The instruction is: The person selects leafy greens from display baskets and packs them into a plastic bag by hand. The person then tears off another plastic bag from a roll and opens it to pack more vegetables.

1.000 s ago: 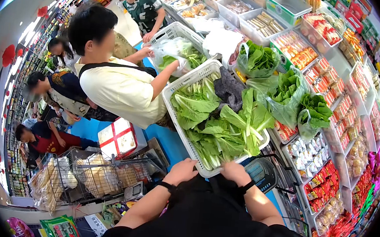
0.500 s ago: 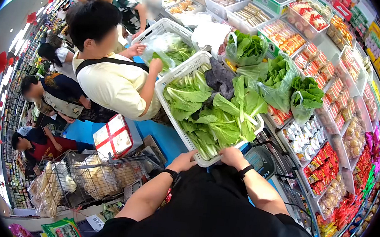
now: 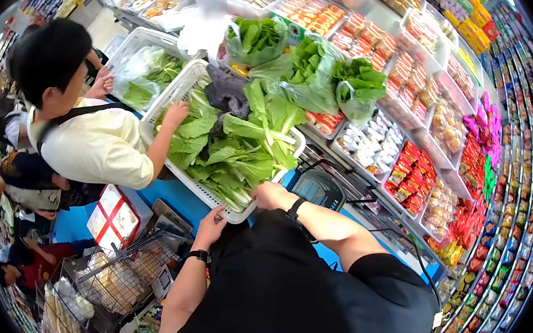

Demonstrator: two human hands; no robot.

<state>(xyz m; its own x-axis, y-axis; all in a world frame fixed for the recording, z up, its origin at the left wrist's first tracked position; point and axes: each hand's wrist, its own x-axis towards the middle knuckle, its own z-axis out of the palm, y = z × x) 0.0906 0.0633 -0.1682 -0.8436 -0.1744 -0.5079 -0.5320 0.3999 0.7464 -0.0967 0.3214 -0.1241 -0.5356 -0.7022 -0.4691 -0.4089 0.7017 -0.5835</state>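
Observation:
A white plastic basket (image 3: pixel 169 100) full of leafy greens (image 3: pixel 232 153) lies in front of my body, with a dark grey cloth (image 3: pixel 227 92) on the greens. My left hand (image 3: pixel 210 226) is at the basket's near corner, its fingers curled on the rim. On the near right side, my right hand (image 3: pixel 270 196) is closed round the rim beside the pale stems. A person in a yellow shirt (image 3: pixel 98 144) stands to the left, one hand reaching over the basket's left side and the other near a bag in a second white basket (image 3: pixel 139 37).
Bagged greens (image 3: pixel 256 40) stand beyond the basket, beside trays of packaged snacks (image 3: pixel 409 180). A dark basket (image 3: pixel 319 189) is right of my right hand. At lower left are a wire cart (image 3: pixel 114 280) and a foam box with red tape (image 3: pixel 114 216). Several people stand further left.
The view has swung right, so the basket and the other person appear further left. That person's near hand has moved from the bag to over the greens. My hands have stayed at the rim.

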